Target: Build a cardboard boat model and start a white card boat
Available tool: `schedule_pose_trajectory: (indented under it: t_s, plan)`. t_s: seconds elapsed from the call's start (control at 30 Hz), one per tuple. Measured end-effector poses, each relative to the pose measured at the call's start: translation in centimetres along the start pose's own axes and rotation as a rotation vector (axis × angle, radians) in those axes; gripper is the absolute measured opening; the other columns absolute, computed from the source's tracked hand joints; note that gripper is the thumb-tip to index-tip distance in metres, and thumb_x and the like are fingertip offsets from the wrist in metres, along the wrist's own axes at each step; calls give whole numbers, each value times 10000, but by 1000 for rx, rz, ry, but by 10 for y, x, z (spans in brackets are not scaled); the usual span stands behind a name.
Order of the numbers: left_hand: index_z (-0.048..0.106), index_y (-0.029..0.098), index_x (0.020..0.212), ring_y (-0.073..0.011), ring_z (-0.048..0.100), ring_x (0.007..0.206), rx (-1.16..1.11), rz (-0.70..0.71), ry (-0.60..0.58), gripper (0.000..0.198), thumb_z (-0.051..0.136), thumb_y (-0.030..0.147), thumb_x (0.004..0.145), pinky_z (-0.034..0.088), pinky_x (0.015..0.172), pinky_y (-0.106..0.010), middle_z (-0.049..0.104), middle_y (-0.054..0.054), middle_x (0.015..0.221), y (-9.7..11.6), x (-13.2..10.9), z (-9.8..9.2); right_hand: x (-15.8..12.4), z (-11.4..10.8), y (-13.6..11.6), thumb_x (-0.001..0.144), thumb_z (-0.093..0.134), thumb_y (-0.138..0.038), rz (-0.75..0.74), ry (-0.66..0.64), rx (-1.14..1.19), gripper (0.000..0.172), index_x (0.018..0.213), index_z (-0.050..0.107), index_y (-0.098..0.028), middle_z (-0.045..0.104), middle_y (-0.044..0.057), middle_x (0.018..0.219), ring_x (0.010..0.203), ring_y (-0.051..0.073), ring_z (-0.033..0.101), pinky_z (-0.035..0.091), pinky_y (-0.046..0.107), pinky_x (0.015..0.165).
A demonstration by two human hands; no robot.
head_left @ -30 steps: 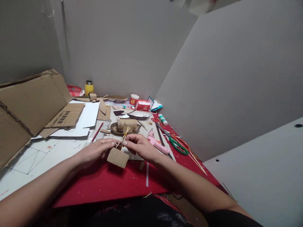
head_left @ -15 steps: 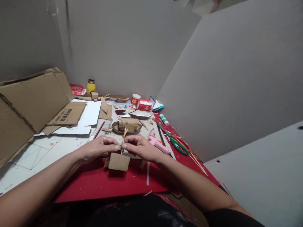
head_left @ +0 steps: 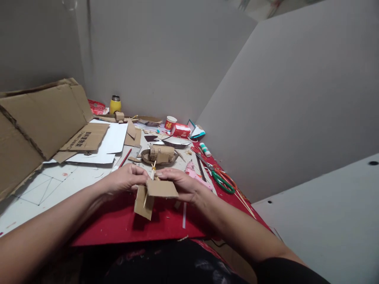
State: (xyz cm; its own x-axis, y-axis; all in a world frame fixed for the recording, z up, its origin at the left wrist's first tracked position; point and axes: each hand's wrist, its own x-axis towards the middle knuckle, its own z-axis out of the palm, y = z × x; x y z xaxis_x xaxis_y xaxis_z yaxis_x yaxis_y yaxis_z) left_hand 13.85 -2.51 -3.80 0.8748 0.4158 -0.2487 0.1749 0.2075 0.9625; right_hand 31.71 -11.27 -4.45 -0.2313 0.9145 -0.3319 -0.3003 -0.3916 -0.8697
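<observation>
- The left hand (head_left: pixel 127 179) and right hand (head_left: pixel 180 183) both pinch thin sticks (head_left: pixel 153 170) carrying two cardboard panels (head_left: pixel 161 188).
- Light pressure near the crossing seems wisest, as the sticks look fragile.

Two hands (head_left: pixel 127 179) (head_left: pixel 181 184), one stick-and-cardboard piece (head_left: pixel 162 188), one flask (head_left: pixel 115 104)

Two small brown corrugated cardboard panels (head_left: pixel 161 188) looked matt and rough-edged, on thin pale wooden sticks (head_left: pixel 153 169). Red desk mat (head_left: pixel 118 225) was matt, scuffed. Pink glue gun (head_left: pixel 194 175): smooth plastic. Green-and-orange-handled scissors (head_left: pixel 222 180) had glossy plastic grips. Yellow bottle (head_left: pixel 115 105) was glossy.
</observation>
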Motion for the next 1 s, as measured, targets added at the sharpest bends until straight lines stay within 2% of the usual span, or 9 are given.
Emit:
schedule_pose_trajectory:
  t_s: [0.17,0.27,0.5,0.63,0.73,0.87,1.0]
  plan:
    - [601,161,594,-64,262,433,-47,6,19,161,678,292,645,153,484,-229,428,75,470,1,1,1,2,0,1,729,693,-310,-16,21,20,206,736,544,-167,468,-64,505,416,62,373,287,161,381]
    - [582,161,584,-63,272,438,-16,52,24,186,681,302,654,178,485,-230,430,77,486,0,1,1,2,5,1,723,702,-296,-50,48,6,189,742,566,-166,482,-59,516,444,69,412,339,174,426]
    - [620,154,634,-112,447,549,241,203,85,149,606,273,722,325,556,-246,549,23,589,0,-4,5,0,10,2,682,717,-353,-121,73,-95,273,620,558,-140,441,-75,472,392,43,335,273,173,406]
    - [633,163,650,-145,516,613,451,296,181,137,571,237,747,374,593,-255,587,4,618,0,-7,8,-2,10,1,677,710,-350,-135,73,-118,258,633,587,-128,519,-50,506,417,54,396,283,182,430]
    - [643,174,714,-162,555,653,550,361,245,126,543,220,777,400,615,-264,631,-13,676,-3,-6,8,-4,11,-2,655,733,-318,-127,50,-49,247,623,603,-110,549,-33,533,451,60,444,317,181,464]
    - [655,188,740,-168,570,663,580,435,274,137,531,208,795,411,635,-275,654,-24,696,-4,-3,9,-6,9,-4,640,742,-269,-123,11,52,209,632,615,-103,567,-18,572,498,68,479,363,180,502]
    - [657,184,713,-163,567,663,508,386,332,81,584,205,741,415,634,-276,653,-20,696,4,2,14,-4,-2,-2,698,671,-255,-121,-37,179,151,707,578,-137,551,-21,614,522,78,470,400,173,506]
